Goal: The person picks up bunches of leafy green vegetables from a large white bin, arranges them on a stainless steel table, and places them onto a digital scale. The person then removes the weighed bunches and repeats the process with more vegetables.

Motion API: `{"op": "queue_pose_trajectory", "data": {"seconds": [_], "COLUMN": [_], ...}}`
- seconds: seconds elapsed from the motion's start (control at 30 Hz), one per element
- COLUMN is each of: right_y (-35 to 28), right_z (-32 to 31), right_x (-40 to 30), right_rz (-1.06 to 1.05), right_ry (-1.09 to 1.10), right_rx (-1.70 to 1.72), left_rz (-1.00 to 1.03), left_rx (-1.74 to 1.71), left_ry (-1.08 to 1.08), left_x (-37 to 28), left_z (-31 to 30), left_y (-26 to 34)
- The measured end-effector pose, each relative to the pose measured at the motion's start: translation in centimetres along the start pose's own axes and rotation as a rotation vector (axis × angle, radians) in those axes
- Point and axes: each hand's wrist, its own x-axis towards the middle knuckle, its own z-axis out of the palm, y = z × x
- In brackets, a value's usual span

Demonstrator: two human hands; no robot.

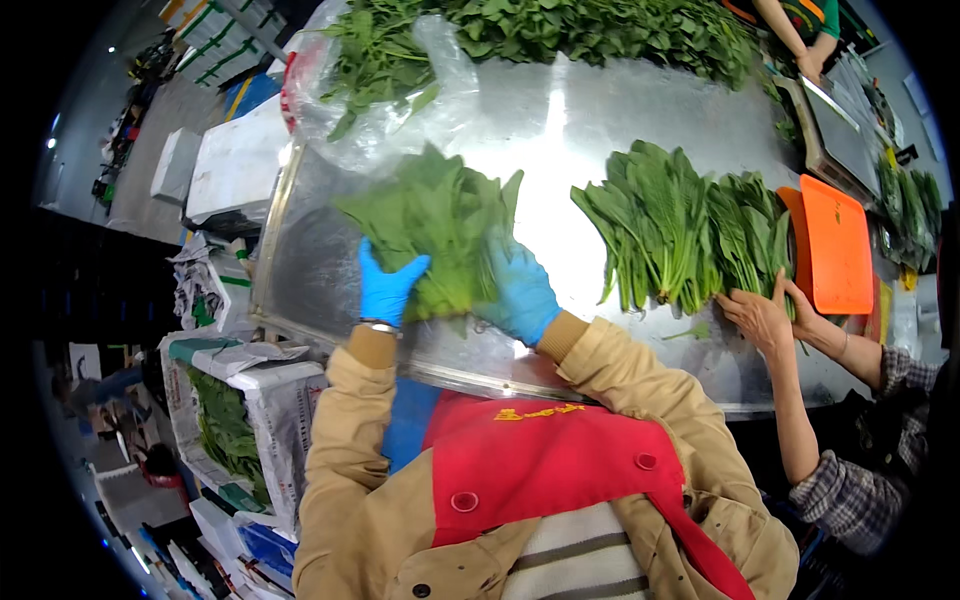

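Note:
A bunch of leafy greens (442, 217) lies before me on the metal table (570, 112), between my two hands. At its left edge is my left hand (390, 283) in a blue glove, thumb and fingers spread against the leaves. My right hand (523, 289), also in a blue glove, is blurred and presses on the right side of the bunch near the stems; whether its fingers close on them I cannot tell. Further right on the metal lie more bunches of greens (664, 217), stems towards me.
A co-worker's hands (761, 315) touch the rightmost greens, beside orange trays (836, 247). Another person's arms reach in at the top right, near a scale (840, 135). Heaped greens (600, 30) and clear plastic (375, 135) lie at the back. A foam box of leaves (277, 420) stands at left.

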Motion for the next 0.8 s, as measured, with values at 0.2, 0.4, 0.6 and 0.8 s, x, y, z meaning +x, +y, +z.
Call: {"op": "queue_pose_trajectory", "data": {"seconds": [0.2, 0.4, 0.6, 0.8], "right_y": [-1.7, 3.4, 6.3, 16.1], "right_z": [-2.1, -0.7, -5.1, -3.0], "right_x": [-0.2, -3.5, -5.0, -5.0], "right_rz": [-0.102, 0.018, 0.022, 0.235], "right_ry": [0.135, 0.142, 0.337, 0.440], "right_rx": [0.908, 0.796, 0.786, 0.640], "left_rz": [-0.124, -0.044, 0.144, 0.268], "left_rx": [-0.274, -0.314, -0.141, 0.478], "left_ry": [-0.112, -0.137, -0.140, 0.117], "left_x": [-0.5, -0.9, -0.5, -1.4], "left_z": [2.4, 4.1, 4.3, 0.4], "left_y": [2.1, 1.6, 5.0, 4.6]}}
